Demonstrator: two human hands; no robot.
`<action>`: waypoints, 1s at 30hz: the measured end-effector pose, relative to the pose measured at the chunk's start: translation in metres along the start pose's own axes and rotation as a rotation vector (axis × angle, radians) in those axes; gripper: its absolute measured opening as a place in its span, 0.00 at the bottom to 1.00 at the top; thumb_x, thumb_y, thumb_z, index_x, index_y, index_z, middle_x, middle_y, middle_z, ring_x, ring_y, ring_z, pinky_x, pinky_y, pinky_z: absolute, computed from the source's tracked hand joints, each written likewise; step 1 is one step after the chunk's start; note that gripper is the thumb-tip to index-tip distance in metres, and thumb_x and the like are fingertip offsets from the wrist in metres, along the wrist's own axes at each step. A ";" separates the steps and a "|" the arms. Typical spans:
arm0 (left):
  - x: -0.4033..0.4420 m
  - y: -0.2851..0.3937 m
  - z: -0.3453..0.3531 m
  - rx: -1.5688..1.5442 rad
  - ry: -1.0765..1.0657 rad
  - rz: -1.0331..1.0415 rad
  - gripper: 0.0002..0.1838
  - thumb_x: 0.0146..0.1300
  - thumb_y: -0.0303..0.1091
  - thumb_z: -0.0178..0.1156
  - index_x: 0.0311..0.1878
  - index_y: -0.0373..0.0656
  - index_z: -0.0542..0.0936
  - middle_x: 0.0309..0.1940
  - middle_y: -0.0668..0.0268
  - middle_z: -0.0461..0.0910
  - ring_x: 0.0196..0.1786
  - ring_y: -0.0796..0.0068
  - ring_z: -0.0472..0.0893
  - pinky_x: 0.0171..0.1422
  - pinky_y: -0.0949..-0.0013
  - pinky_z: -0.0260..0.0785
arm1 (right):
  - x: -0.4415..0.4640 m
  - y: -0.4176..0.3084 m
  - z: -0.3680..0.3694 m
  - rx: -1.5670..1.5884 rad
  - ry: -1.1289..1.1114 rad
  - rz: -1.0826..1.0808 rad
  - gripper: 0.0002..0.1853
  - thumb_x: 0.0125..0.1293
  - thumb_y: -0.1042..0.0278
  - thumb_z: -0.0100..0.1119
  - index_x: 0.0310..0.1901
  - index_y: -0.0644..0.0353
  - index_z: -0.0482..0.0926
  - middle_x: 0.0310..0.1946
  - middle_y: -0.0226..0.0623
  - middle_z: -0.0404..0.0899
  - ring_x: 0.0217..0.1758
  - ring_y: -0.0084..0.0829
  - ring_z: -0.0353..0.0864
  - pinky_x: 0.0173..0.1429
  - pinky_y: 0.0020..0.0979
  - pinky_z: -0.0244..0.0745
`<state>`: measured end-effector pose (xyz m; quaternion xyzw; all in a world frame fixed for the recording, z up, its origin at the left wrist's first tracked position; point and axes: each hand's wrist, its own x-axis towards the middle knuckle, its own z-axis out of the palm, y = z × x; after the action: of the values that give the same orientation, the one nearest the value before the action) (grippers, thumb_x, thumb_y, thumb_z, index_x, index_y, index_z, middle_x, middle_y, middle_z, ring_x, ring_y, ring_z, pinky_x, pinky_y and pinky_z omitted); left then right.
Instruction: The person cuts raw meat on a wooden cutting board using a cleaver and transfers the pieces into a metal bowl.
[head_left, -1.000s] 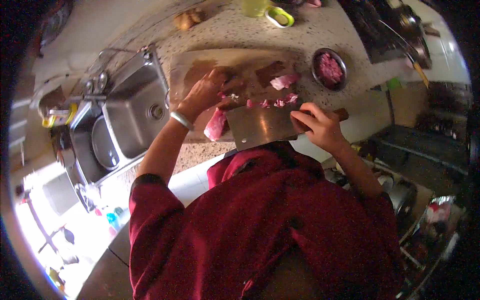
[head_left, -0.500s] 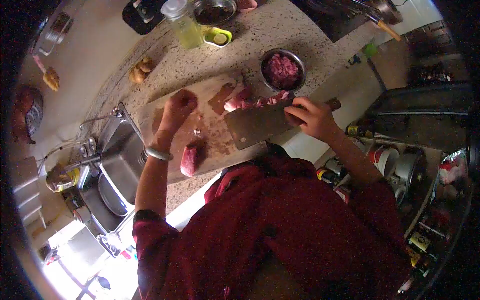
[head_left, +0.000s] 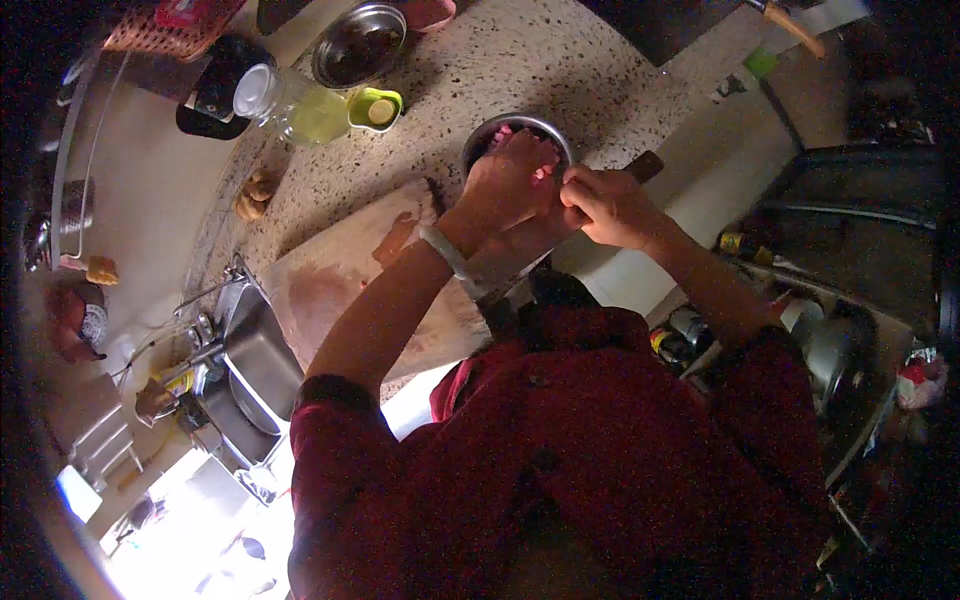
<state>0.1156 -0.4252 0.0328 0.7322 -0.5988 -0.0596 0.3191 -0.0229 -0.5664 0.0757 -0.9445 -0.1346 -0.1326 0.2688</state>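
My right hand (head_left: 612, 207) is closed round the cleaver (head_left: 520, 248), whose broad blade is tilted beside the metal bowl (head_left: 484, 134) and partly covered by my left forearm. The wooden end of its handle sticks out past my fist. My left hand (head_left: 510, 178) reaches over the near side of the bowl, at the cut pink meat (head_left: 543, 172); its fingers are mostly hidden. Below my left arm lies the wooden cutting board (head_left: 335, 265), wet and stained. The larger piece of meat on it is out of sight.
On the speckled counter stand a lidded jar (head_left: 305, 112) of yellowish liquid, a small green dish (head_left: 376, 109) and a metal bowl (head_left: 358, 48) with dark contents. Brown root-like pieces (head_left: 256, 195) lie left of them. A sink (head_left: 262, 345) adjoins the board's left side.
My left hand has moved right from the board to the bowl. The cleaver has come to the bowl's near edge, and the row of cut meat has left the board.
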 end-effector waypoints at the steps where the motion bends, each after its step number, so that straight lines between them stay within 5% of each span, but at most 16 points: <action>1: 0.000 -0.004 0.005 0.133 0.064 0.082 0.12 0.51 0.35 0.58 0.40 0.47 0.77 0.38 0.58 0.73 0.42 0.55 0.76 0.45 0.57 0.72 | -0.001 0.006 -0.001 0.010 0.003 0.003 0.14 0.42 0.78 0.63 0.29 0.55 0.68 0.31 0.32 0.70 0.27 0.38 0.76 0.28 0.37 0.72; 5: 0.002 0.005 -0.002 0.119 0.052 0.017 0.11 0.53 0.35 0.57 0.41 0.48 0.77 0.38 0.59 0.73 0.43 0.56 0.76 0.45 0.58 0.73 | -0.004 0.021 -0.011 0.024 0.007 -0.041 0.14 0.42 0.78 0.63 0.29 0.55 0.68 0.31 0.32 0.70 0.27 0.38 0.76 0.28 0.37 0.71; 7: 0.010 0.020 -0.018 0.125 -0.257 -0.233 0.21 0.60 0.38 0.51 0.58 0.47 0.70 0.54 0.58 0.72 0.60 0.55 0.68 0.57 0.58 0.69 | -0.006 0.024 -0.015 0.026 0.018 -0.068 0.14 0.42 0.78 0.63 0.29 0.55 0.68 0.32 0.32 0.70 0.27 0.38 0.76 0.27 0.37 0.71; 8: 0.009 0.018 -0.016 0.126 -0.258 -0.234 0.21 0.60 0.38 0.51 0.58 0.47 0.70 0.54 0.58 0.72 0.60 0.55 0.68 0.57 0.58 0.69 | -0.007 0.026 -0.016 0.011 0.016 -0.069 0.14 0.42 0.78 0.63 0.29 0.55 0.68 0.32 0.32 0.70 0.26 0.38 0.76 0.27 0.37 0.71; 10: 0.002 0.007 -0.006 0.187 0.040 -0.105 0.11 0.55 0.33 0.56 0.43 0.49 0.76 0.45 0.61 0.73 0.46 0.57 0.75 0.45 0.60 0.74 | -0.009 0.030 -0.022 -0.002 0.014 -0.075 0.14 0.42 0.78 0.63 0.29 0.55 0.68 0.32 0.32 0.70 0.26 0.38 0.76 0.26 0.37 0.70; 14: -0.006 -0.023 -0.007 0.474 -0.071 0.011 0.11 0.57 0.33 0.56 0.44 0.52 0.77 0.47 0.63 0.74 0.47 0.57 0.76 0.46 0.61 0.74 | -0.019 0.035 -0.046 -0.003 -0.016 -0.073 0.15 0.41 0.77 0.64 0.30 0.55 0.69 0.32 0.33 0.70 0.25 0.38 0.76 0.26 0.36 0.70; 16: 0.001 -0.022 -0.013 0.049 0.013 -0.334 0.12 0.57 0.34 0.56 0.46 0.53 0.78 0.46 0.64 0.76 0.47 0.59 0.76 0.47 0.61 0.73 | -0.022 0.032 -0.059 -0.033 -0.043 -0.064 0.15 0.41 0.77 0.64 0.30 0.55 0.69 0.32 0.33 0.70 0.25 0.37 0.76 0.26 0.36 0.70; 18: 0.007 -0.023 -0.021 0.086 -0.014 -0.256 0.13 0.57 0.35 0.58 0.46 0.52 0.78 0.45 0.64 0.77 0.47 0.60 0.77 0.46 0.61 0.73 | -0.022 0.028 -0.067 -0.040 -0.092 -0.049 0.16 0.40 0.78 0.65 0.31 0.55 0.69 0.32 0.33 0.71 0.25 0.37 0.76 0.26 0.35 0.70; 20: 0.018 -0.012 -0.036 -0.038 -0.188 -0.513 0.12 0.55 0.34 0.59 0.45 0.50 0.78 0.44 0.62 0.76 0.44 0.58 0.78 0.46 0.60 0.73 | -0.024 0.025 -0.069 -0.033 -0.091 -0.059 0.16 0.40 0.78 0.65 0.30 0.55 0.69 0.32 0.33 0.71 0.25 0.37 0.76 0.26 0.35 0.70; 24: 0.015 -0.033 -0.023 -0.055 -0.012 -0.224 0.10 0.57 0.34 0.59 0.42 0.48 0.80 0.40 0.59 0.79 0.41 0.56 0.79 0.45 0.60 0.72 | -0.023 0.015 -0.066 -0.015 -0.133 -0.033 0.15 0.40 0.78 0.65 0.29 0.55 0.69 0.32 0.32 0.72 0.26 0.37 0.76 0.27 0.35 0.71; 29: 0.006 -0.017 -0.059 -0.264 0.067 -0.405 0.13 0.57 0.37 0.61 0.45 0.46 0.80 0.37 0.58 0.81 0.38 0.57 0.81 0.45 0.63 0.73 | -0.034 0.012 -0.061 0.018 -0.081 -0.104 0.14 0.42 0.79 0.63 0.33 0.59 0.73 0.33 0.37 0.73 0.28 0.36 0.77 0.29 0.34 0.72; 30: 0.002 -0.003 -0.073 -0.334 0.227 -0.334 0.13 0.58 0.36 0.60 0.46 0.44 0.80 0.33 0.60 0.83 0.36 0.64 0.82 0.42 0.66 0.73 | -0.041 0.011 -0.059 -0.011 -0.014 -0.121 0.16 0.42 0.78 0.62 0.36 0.60 0.74 0.33 0.38 0.74 0.28 0.36 0.77 0.30 0.33 0.72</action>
<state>0.1527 -0.3977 0.0891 0.7599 -0.4118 -0.1270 0.4866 -0.0677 -0.6150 0.1060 -0.9369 -0.1928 -0.1426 0.2543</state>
